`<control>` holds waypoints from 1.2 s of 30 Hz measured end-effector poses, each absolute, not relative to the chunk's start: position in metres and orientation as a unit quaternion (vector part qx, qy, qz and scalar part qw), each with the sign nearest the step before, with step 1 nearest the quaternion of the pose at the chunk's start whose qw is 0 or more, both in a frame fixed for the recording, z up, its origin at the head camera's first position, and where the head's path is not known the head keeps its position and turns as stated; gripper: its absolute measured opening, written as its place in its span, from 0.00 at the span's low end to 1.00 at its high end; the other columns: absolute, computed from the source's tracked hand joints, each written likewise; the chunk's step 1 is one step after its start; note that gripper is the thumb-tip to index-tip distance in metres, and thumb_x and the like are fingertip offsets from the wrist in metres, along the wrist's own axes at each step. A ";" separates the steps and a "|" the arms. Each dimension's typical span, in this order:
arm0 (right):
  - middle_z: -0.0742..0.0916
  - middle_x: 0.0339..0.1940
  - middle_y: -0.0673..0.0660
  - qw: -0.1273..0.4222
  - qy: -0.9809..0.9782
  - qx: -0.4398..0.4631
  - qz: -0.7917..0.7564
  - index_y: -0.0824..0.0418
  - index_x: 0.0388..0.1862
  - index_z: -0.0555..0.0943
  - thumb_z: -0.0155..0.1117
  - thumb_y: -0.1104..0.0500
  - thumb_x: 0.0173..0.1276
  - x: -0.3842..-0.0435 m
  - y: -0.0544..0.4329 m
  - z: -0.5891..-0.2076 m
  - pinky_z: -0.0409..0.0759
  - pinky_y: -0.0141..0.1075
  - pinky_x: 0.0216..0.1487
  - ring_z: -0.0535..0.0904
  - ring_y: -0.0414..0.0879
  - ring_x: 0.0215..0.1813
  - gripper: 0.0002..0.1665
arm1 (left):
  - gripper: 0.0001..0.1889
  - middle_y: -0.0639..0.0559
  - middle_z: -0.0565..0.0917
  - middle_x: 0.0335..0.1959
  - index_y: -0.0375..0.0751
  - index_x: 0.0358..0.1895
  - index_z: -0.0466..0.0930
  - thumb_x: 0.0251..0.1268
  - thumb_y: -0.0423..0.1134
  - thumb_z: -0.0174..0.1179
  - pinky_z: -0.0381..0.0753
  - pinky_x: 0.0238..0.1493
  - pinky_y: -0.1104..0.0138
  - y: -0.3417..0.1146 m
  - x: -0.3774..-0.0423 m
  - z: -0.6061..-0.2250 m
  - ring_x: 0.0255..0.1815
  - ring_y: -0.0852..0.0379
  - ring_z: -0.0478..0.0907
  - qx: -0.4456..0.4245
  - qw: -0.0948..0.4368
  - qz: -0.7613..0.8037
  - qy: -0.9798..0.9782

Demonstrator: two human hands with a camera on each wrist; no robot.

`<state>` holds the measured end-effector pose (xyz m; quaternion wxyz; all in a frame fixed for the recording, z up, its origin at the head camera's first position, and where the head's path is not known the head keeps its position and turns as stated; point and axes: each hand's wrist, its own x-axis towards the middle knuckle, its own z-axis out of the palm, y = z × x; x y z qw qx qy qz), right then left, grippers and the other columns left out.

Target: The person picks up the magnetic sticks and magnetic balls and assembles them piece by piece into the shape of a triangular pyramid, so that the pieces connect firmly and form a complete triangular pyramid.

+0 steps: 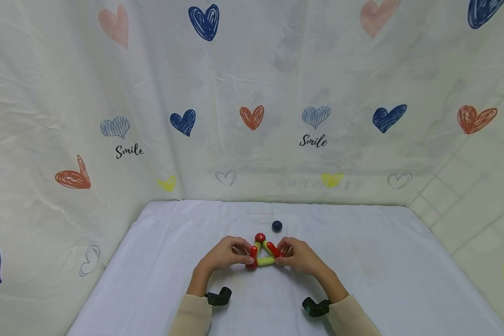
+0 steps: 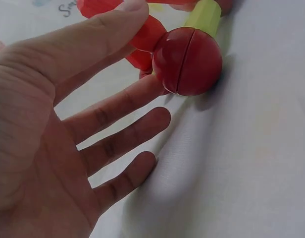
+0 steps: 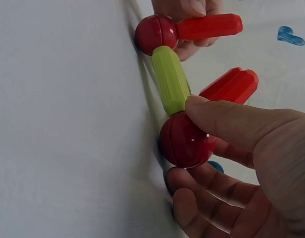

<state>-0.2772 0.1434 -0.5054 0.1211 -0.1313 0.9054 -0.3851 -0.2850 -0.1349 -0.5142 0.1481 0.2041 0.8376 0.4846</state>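
Note:
A triangle of yellow-green rods (image 1: 266,261) with red balls at its corners lies on the white cloth. Red rods rise from the two near balls. My left hand (image 1: 224,254) pinches the left red rod (image 3: 212,27) just above its red ball (image 2: 187,62), thumb in front; the other fingers spread loosely. At the right corner, my right hand (image 1: 300,255) grips the red ball (image 3: 184,141) between thumb and fingers, beside the second red rod (image 3: 231,87). The far red ball (image 1: 260,237) is untouched.
A dark blue ball (image 1: 277,226) sits alone behind the triangle. White cloth (image 1: 151,284) covers the table, and a curtain printed with hearts (image 1: 252,154) hangs along the back and sides. Each wrist carries a small black camera (image 1: 219,297).

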 end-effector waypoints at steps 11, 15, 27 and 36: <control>0.82 0.36 0.50 0.121 0.904 -0.153 -0.381 0.52 0.42 0.80 0.78 0.54 0.61 -0.278 0.144 -0.508 0.77 0.37 0.36 0.76 0.46 0.38 0.15 | 0.11 0.60 0.88 0.42 0.55 0.45 0.89 0.61 0.49 0.73 0.82 0.50 0.60 -0.131 -0.286 -0.516 0.44 0.57 0.83 0.199 0.134 0.482 0.843; 0.82 0.36 0.50 0.122 0.903 -0.158 -0.381 0.52 0.42 0.80 0.78 0.53 0.61 -0.278 0.144 -0.508 0.77 0.36 0.36 0.76 0.46 0.38 0.16 | 0.11 0.59 0.88 0.42 0.55 0.45 0.89 0.61 0.49 0.74 0.82 0.49 0.59 -0.130 -0.285 -0.515 0.43 0.57 0.83 0.194 0.133 0.484 0.843; 0.82 0.35 0.49 0.102 0.898 -0.191 -0.382 0.51 0.43 0.82 0.74 0.50 0.66 -0.278 0.147 -0.508 0.75 0.34 0.33 0.75 0.45 0.36 0.11 | 0.11 0.59 0.88 0.40 0.54 0.45 0.89 0.60 0.46 0.74 0.81 0.49 0.60 -0.130 -0.282 -0.512 0.42 0.57 0.83 0.197 0.139 0.480 0.844; 0.82 0.33 0.48 0.093 0.898 -0.210 -0.376 0.50 0.42 0.82 0.74 0.50 0.66 -0.279 0.145 -0.506 0.75 0.32 0.32 0.75 0.43 0.35 0.10 | 0.12 0.58 0.88 0.40 0.54 0.47 0.89 0.61 0.45 0.73 0.81 0.49 0.59 -0.131 -0.284 -0.513 0.42 0.57 0.82 0.188 0.139 0.475 0.848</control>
